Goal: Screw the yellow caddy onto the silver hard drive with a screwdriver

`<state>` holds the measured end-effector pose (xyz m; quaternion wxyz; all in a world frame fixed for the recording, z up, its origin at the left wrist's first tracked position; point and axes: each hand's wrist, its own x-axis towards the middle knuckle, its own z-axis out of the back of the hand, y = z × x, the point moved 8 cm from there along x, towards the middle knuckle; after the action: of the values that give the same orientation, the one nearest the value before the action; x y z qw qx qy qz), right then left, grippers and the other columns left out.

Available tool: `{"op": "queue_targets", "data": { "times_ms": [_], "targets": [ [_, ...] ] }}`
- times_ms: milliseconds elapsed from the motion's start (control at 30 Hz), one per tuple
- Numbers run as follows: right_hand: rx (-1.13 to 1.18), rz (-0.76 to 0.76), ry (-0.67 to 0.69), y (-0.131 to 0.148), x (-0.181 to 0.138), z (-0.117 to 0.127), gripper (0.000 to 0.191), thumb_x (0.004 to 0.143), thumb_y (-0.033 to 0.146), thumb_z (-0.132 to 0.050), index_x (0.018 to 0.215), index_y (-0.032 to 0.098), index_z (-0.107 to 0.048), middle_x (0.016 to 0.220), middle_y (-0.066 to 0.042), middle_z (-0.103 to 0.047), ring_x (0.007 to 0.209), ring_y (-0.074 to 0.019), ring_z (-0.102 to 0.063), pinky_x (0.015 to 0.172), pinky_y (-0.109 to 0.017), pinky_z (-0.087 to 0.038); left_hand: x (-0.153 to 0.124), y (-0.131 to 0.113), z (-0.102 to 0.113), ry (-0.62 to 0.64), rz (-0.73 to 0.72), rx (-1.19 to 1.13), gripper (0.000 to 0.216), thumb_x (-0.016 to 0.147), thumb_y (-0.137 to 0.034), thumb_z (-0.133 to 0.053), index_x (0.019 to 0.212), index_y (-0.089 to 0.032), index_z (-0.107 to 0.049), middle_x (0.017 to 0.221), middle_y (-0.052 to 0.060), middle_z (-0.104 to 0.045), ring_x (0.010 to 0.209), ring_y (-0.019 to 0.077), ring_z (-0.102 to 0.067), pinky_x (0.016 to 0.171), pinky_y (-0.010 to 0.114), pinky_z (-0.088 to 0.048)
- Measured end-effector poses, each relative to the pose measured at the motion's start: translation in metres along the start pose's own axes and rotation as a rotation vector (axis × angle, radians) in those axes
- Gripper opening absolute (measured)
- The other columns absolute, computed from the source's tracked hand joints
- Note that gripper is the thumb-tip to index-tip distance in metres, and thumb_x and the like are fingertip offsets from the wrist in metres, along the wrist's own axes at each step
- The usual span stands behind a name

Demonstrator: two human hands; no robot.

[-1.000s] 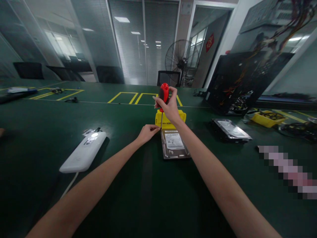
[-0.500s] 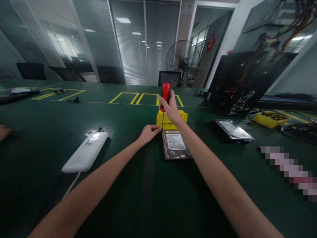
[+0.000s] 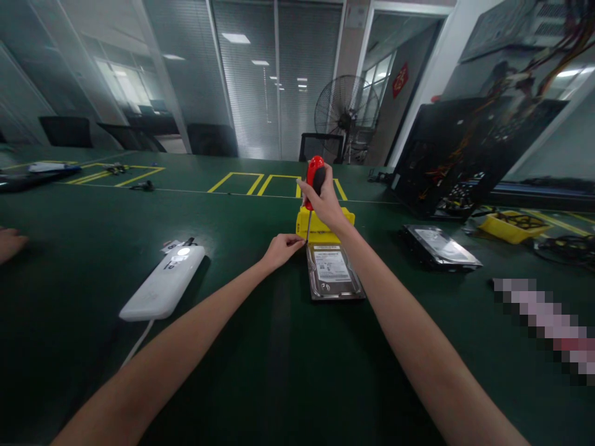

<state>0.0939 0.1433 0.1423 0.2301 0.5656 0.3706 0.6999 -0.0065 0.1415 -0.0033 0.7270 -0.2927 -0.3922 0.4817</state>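
Observation:
My right hand (image 3: 326,197) is closed round the red and black handle of a screwdriver (image 3: 316,174), which stands nearly upright. Its shaft reaches down to the far left corner of a hard drive (image 3: 331,272), lying label up on the green table. There my left hand (image 3: 281,249) pinches with thumb and forefinger, right beside the screwdriver tip; whatever lies between those fingertips is too small to make out. Directly behind the hard drive stands a yellow plastic bin (image 3: 325,226), partly covered by my right hand and wrist.
A white power bank (image 3: 165,282) with a cable lies to the left. Another person's hand (image 3: 12,243) rests at the left edge. Rightward are a second hard drive (image 3: 439,248), an open black computer case (image 3: 465,161), a yellow tray (image 3: 511,227) and a blurred-out pinkish strip (image 3: 543,313).
The view has shifted slightly, moving everything a little to the right. The red handle looks turned a bit within my right hand. My left hand keeps its pinch at the drive's corner.

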Motion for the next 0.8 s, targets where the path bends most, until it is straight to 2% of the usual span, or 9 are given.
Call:
{"op": "queue_targets", "data": {
  "times_ms": [167,333,467,567,700,800],
  "targets": [
    [0.081,-0.003,-0.022,0.001,0.003,0.006,0.047,0.081,0.06,-0.049,0.114,0.029,-0.036,0.083,0.001,-0.052,0.065,-0.0134,-0.058,0.067,-0.039,-0.055,-0.002,-0.004,0.001,0.016,0.003,-0.013,0.031,0.084,-0.036,-0.055,0.1,-0.015,-0.07,0.104,0.009,-0.07,0.094,0.0213,-0.065,0.084,0.033,-0.05],
    [0.031,0.03,-0.124,0.011,0.002,0.019,0.053,0.071,0.054,-0.065,0.108,0.028,-0.036,0.093,-0.001,-0.053,0.068,-0.012,-0.058,0.068,-0.034,-0.056,-0.004,-0.009,0.002,0.017,0.032,0.0,0.03,0.084,-0.035,-0.055,0.1,-0.014,-0.07,0.105,0.009,-0.07,0.095,0.0215,-0.065,0.084,0.033,-0.05],
    [0.035,0.019,-0.119,0.011,-0.001,0.018,0.054,0.071,0.055,-0.064,0.107,0.029,-0.034,0.083,0.001,-0.054,0.057,-0.0111,-0.053,0.059,-0.033,-0.053,-0.005,-0.011,0.001,0.021,0.033,-0.002,0.029,0.085,-0.034,-0.055,0.099,-0.014,-0.07,0.103,0.009,-0.071,0.093,0.0216,-0.065,0.082,0.032,-0.05],
    [0.119,-0.005,-0.149,0.01,0.001,0.02,0.046,0.075,0.057,-0.058,0.103,0.029,-0.037,0.076,0.002,-0.052,0.055,-0.0111,-0.052,0.056,-0.031,-0.051,-0.005,-0.011,0.001,0.02,0.037,0.007,0.029,0.085,-0.034,-0.055,0.1,-0.014,-0.07,0.104,0.009,-0.07,0.093,0.0215,-0.065,0.081,0.032,-0.05],
    [0.265,-0.071,-0.333,0.022,0.008,0.049,0.037,0.083,0.062,-0.039,0.099,0.029,-0.042,0.072,0.002,-0.05,0.056,-0.0108,-0.054,0.052,-0.026,-0.049,-0.008,-0.018,0.003,0.03,0.039,0.029,0.027,0.086,-0.031,-0.055,0.1,-0.014,-0.069,0.107,0.009,-0.069,0.095,0.0201,-0.065,0.081,0.03,-0.05],
    [0.356,-0.104,-0.475,0.04,0.009,0.083,0.033,0.085,0.06,-0.036,0.09,0.029,-0.044,0.066,0.004,-0.048,0.055,-0.0094,-0.053,0.049,-0.021,-0.047,-0.011,-0.024,0.005,0.026,0.055,0.046,0.024,0.086,-0.027,-0.055,0.1,-0.014,-0.069,0.107,0.008,-0.069,0.095,0.0196,-0.065,0.081,0.029,-0.05]
  ]
}}
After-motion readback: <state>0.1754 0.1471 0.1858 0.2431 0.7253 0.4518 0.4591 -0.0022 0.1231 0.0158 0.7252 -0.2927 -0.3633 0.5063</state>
